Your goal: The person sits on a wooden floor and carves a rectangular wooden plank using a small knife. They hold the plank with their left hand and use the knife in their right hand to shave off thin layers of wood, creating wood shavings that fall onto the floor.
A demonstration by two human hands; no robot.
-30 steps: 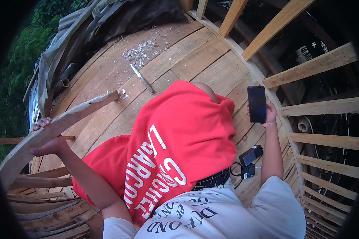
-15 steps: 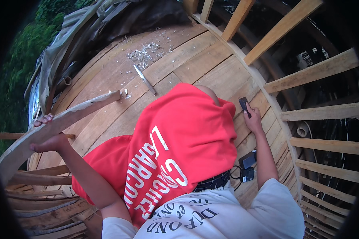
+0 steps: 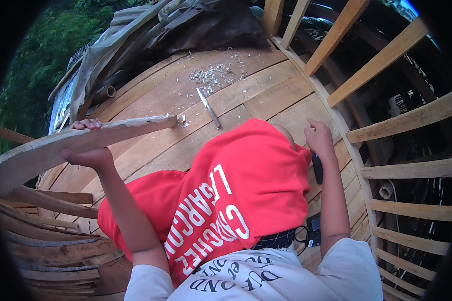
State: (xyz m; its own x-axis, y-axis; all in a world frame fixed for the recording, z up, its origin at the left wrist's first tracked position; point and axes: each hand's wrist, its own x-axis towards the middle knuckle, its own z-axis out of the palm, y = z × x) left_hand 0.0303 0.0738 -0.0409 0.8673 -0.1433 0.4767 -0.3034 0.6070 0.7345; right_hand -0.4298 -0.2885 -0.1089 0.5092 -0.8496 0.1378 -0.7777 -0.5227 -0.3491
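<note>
A long, pale wooden plank (image 3: 90,143) slants across the left side, gripped near its middle by my left hand (image 3: 93,150). My thumb presses the near face while my fingers curl over the far edge. My right hand (image 3: 318,136) is raised above the floorboards at the right, its fingers loosely bent and slightly apart, with nothing in it. Just below that hand, a dark phone (image 3: 317,168) lies beside my leg, partly covered by my forearm. On the boards ahead rests a knife (image 3: 208,108) with a shiny blade and a brownish handle.
Pale wood shavings (image 3: 213,75) are scattered beyond the knife. Red cloth (image 3: 236,185) covers my lap. Dark small devices with a cable (image 3: 313,231) sit by my right hip. Wooden slats (image 3: 412,168) line the right side; grey sheeting (image 3: 135,45) hangs at the far left.
My right hand has let go of the phone, which now lies on the floor, and has moved a little forward. The left hand still grips the plank. The whole view has shifted.
</note>
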